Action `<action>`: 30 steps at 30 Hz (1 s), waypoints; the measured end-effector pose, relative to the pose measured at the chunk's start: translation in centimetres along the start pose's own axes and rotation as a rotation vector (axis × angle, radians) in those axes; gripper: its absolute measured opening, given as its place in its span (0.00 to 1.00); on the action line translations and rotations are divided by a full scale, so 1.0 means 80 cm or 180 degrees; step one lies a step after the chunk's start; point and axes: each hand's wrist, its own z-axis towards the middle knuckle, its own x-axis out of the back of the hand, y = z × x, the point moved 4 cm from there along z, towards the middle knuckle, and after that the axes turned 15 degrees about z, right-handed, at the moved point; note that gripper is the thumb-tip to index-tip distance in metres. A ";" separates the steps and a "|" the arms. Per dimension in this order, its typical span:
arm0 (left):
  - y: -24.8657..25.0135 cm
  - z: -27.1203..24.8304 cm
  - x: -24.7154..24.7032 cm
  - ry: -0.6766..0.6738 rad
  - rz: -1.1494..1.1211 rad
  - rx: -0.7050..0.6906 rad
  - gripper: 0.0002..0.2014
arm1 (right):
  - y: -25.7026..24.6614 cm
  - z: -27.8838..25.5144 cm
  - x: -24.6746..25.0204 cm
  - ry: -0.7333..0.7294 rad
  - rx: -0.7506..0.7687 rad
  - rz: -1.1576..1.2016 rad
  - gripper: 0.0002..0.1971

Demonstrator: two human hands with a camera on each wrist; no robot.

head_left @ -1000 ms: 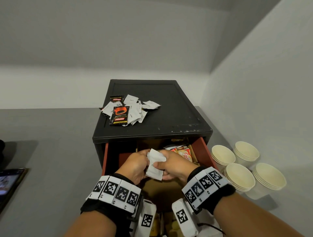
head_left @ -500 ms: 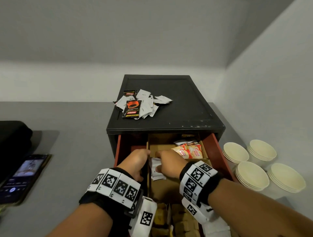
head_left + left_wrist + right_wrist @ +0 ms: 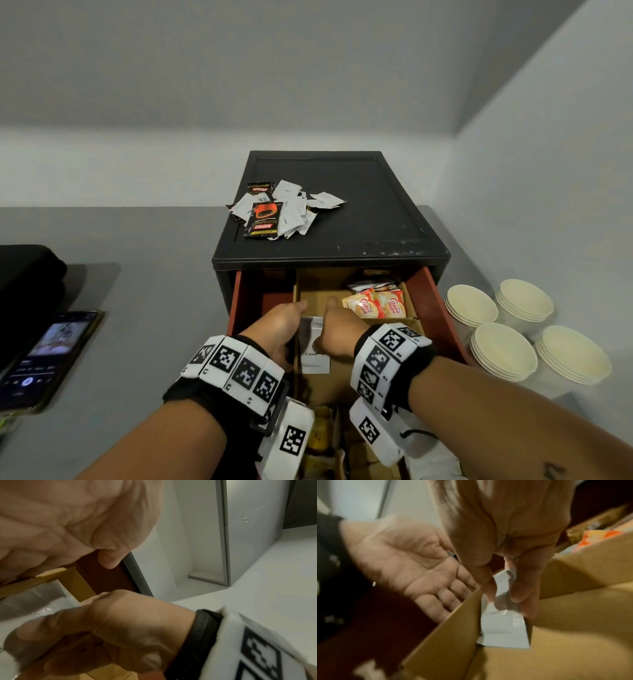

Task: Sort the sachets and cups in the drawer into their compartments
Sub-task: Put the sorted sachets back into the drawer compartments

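A grey counter (image 3: 144,284) carries a black box-shaped cabinet (image 3: 359,219) whose red drawer (image 3: 435,308) stands pulled out toward the person. To the right of the cabinet stand four stacks of cream paper cups (image 3: 503,349), none of them in the drawer yet; to its left lie a phone with a lit screen (image 3: 48,356) and a black bag (image 3: 27,277). On the cabinet's top, toward its left front, sits a loose heap of white and black sachets (image 3: 277,212), unsorted. Inside the drawer, brown cardboard dividers (image 3: 447,626) form compartments; the back right one holds orange creamer sachets (image 3: 376,305). In the middle compartment, against its left divider, the right hand (image 3: 339,332) pinches a white paper sachet (image 3: 503,628) marked with a word like "Cream" between thumb and fingertips, so its grip is closed on the sachet as the sachet's lower edge touches or nears the compartment floor. The left hand (image 3: 412,566) hangs with a loose grip, fingers straight and holding nothing, just on the other side of that divider. The likely trouble from here: the thin cardboard wall may bend if either hand leans on it, letting the sachet slide under or over into the wrong compartment, and a sachet released standing on edge may flop against the divider rather than lie flat. The heap on top could also slip off if the cabinet is jolted.
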 end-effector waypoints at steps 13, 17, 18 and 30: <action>-0.004 0.019 0.002 -0.0040 0.0183 0.0049 0.31 | 0.027 -0.011 0.009 -0.0897 -0.0545 0.0844 0.07; -0.005 0.020 0.002 -0.0034 0.0200 0.0066 0.31 | 0.032 -0.016 -0.007 -0.1109 -0.0948 0.1007 0.06; -0.004 0.020 0.002 -0.0020 0.0196 0.0061 0.31 | 0.032 -0.017 -0.007 -0.1144 -0.1031 0.0974 0.10; 0.002 0.006 0.002 0.0245 0.0364 -0.0240 0.25 | 0.019 -0.016 0.017 -0.0189 -0.0112 -0.0144 0.10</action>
